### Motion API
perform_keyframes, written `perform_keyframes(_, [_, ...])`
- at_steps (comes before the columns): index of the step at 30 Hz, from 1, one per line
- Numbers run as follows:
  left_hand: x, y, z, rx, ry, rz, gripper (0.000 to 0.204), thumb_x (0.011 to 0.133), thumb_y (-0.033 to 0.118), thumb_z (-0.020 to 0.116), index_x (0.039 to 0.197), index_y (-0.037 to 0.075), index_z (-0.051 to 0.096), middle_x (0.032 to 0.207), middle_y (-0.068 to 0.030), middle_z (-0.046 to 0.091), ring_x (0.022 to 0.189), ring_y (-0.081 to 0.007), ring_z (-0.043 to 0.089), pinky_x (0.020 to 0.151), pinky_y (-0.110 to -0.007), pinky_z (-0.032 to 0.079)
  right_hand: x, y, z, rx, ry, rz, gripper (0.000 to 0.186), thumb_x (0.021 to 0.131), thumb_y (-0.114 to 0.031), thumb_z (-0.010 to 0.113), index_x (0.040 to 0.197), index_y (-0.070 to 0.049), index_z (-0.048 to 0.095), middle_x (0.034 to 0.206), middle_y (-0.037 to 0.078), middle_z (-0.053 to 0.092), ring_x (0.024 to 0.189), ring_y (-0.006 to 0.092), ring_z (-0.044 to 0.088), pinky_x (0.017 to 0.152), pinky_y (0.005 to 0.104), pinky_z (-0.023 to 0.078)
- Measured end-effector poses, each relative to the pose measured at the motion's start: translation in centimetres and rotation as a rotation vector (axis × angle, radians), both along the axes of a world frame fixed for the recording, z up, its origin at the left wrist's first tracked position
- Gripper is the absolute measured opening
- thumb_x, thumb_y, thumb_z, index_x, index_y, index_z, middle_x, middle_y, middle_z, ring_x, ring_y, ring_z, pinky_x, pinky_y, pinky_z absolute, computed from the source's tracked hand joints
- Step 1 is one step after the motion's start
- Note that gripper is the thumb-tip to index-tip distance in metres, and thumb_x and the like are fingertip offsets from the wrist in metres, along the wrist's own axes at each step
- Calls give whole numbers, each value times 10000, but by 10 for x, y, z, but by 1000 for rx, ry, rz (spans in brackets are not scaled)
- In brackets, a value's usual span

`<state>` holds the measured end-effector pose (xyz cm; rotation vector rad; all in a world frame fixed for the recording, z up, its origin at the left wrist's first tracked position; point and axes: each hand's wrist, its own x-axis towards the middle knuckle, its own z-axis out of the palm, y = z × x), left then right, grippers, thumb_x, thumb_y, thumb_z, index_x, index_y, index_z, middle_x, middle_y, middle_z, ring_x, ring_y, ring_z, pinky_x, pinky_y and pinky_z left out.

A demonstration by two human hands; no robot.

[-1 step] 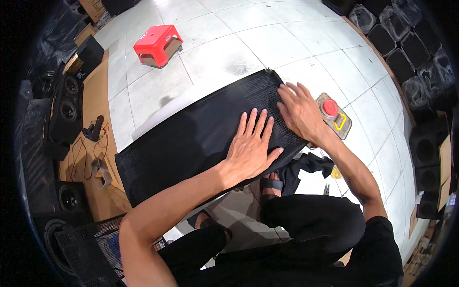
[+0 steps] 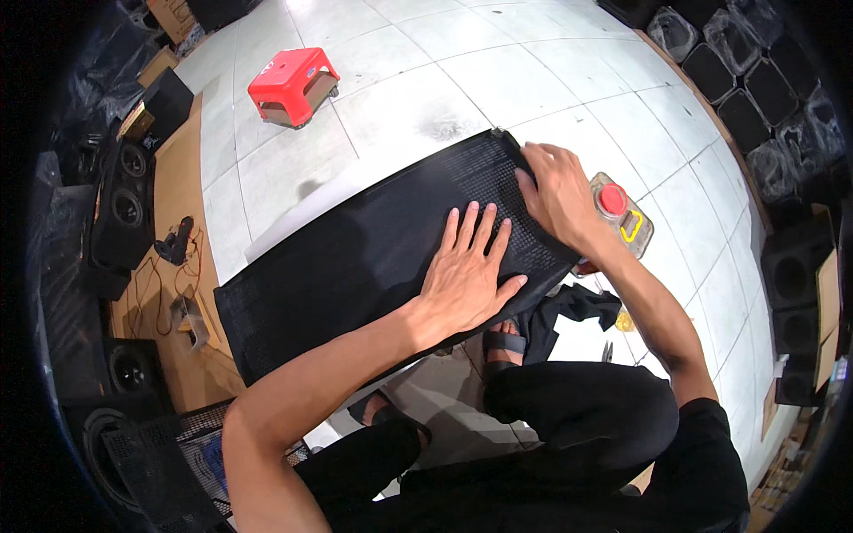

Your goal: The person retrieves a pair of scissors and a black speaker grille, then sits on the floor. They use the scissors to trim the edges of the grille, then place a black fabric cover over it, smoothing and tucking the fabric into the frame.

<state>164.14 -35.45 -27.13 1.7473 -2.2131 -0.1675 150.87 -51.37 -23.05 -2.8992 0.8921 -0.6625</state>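
Over tiled floor [image 2: 418, 89], black panel [image 2: 355, 253]: left hand [image 2: 462, 277] spread atop, right hand [image 2: 563, 200] curled at edge, grip unclear.

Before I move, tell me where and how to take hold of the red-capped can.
Probably best by the yellow handle, from above and the right: it faces up on top of the can beside the red cap, while the panel lies to the left.

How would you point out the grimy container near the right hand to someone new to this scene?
Start at the long black panel across the middle of the view. Just off its right end, beside the right hand, is a grimy container. Its round red cap and yellow loop set it apart from the black cloth nearby.
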Motion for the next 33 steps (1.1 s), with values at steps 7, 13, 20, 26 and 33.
perform_keyframes(7, [2,-5,0,-47,-3,-61,834,947,595,435,1443,-73,380,1531,-335,223,1452,-477,158,1185,-583,91,34,-62,-25,282,-277,-92,321,851,-182,679,1034,81,680,728,258,675,720,422,683,684,454,543])
perform_keyframes(13, [4,-6,5,-30,9,-64,860,932,603,471,1424,-97,391,1527,-342,224,1449,-474,170,1185,-578,102,44,-62,-15,137,-157,25,256,854,-152,691,1040,23,699,994,198,717,908,348,696,860,412,522])
perform_keyframes(20, [5,-9,6,-61,28,-59,826,950,571,468,1386,-128,412,1500,-349,274,1434,-474,212,1184,-573,127,38,-67,-23,-219,-17,180,131,865,-120,632,917,-9,676,1052,119,693,982,279,631,970,412,407])
perform_keyframes(26, [8,-44,20,-282,168,72,484,996,266,474,1252,-143,512,1303,-300,522,1247,-397,484,1127,-504,307,30,-73,-27,-228,-53,183,137,859,-130,639,911,-12,685,1140,124,675,1027,275,620,970,419,410])
perform_keyframes(33, [42,-106,11,-247,-19,78,317,947,166,507,1057,-104,635,1117,-202,627,1053,-321,552,964,-419,427,34,-73,-21,-191,53,260,150,871,-153,638,904,-21,701,1276,132,617,1129,279,574,986,415,403])
